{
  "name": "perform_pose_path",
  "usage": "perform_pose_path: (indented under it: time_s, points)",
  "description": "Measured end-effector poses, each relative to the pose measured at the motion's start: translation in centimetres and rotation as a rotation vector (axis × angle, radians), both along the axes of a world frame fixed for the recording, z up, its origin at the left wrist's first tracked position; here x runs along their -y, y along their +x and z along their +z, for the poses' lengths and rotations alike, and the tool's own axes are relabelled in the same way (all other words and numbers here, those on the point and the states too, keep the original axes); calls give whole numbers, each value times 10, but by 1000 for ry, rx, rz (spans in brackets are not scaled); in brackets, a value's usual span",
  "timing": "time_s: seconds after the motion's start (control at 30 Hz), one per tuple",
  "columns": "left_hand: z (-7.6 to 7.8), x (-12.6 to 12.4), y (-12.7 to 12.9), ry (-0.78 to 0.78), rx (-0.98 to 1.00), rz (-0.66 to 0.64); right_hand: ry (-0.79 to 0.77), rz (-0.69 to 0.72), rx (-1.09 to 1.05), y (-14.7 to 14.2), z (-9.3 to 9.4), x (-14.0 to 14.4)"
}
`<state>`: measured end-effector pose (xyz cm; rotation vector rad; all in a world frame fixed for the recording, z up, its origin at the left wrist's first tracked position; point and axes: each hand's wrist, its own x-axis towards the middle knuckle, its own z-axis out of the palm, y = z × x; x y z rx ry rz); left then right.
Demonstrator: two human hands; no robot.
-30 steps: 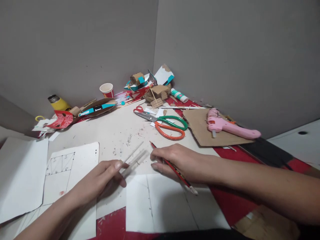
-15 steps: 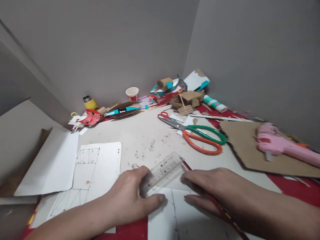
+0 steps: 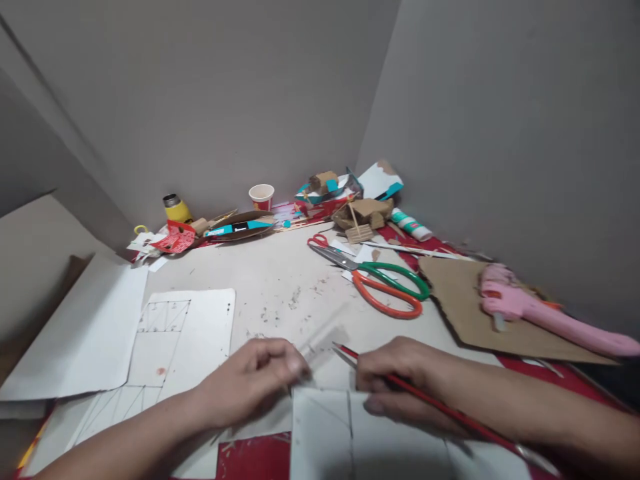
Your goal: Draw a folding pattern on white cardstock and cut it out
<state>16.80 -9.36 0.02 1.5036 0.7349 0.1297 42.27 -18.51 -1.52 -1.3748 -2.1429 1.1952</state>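
Observation:
My left hand [image 3: 255,380] is closed in a pinch on one end of a clear plastic ruler [image 3: 324,331], which is tilted up and blurred. In my right hand [image 3: 400,373] is a slim red and dark pencil [image 3: 450,417], its pointed end out past the fingers toward the ruler. Below both hands lies a white sheet [image 3: 320,440] with ruled dark lines, and the right fingers are at its upper edge. Left of my left hand, another white sheet [image 3: 200,340] carries a drawn truss-like pattern.
Scissors [image 3: 385,283] with green and orange handles lie beyond the right hand. A pink glue gun [image 3: 550,313] rests on brown cardboard [image 3: 455,287] at right. A paper cup [image 3: 261,196], a yellow bottle [image 3: 177,210] and cardboard models [image 3: 363,213] line the back. White board [image 3: 75,333] stands left.
The ruler has tipped from showing its broad face to nearly edge-on. My right hand has moved slightly left, and the pencil's point now shows. The view has shifted slightly.

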Motion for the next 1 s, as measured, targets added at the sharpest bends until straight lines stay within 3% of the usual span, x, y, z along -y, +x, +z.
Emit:
perform_pose_path:
  time_s: [0.07, 0.17, 0.23, 0.37, 0.5, 0.73, 1.0]
  points:
    - [0, -7, -2, 87, 40, 140, -11, -112, -59, 8, 3, -7]
    - [0, -20, -5, 210, 72, 336, 102, -379, -141, 16, 2, -17]
    - [1, -25, -5, 262, 78, 417, 99, -466, -231, 16, -3, -20]
    - [1, -29, -5, 325, 80, 469, -225, -429, -452, 0, -14, -18]
    - [0, -28, -5, 374, 44, 469, -277, -428, -351, -14, -11, -15]
    - [-5, -27, -2, 323, -67, 424, 128, -354, 120, -4, -11, -13]
    - [-6, -27, 1, 343, -140, 437, 460, -403, 112, 5, -18, -17]
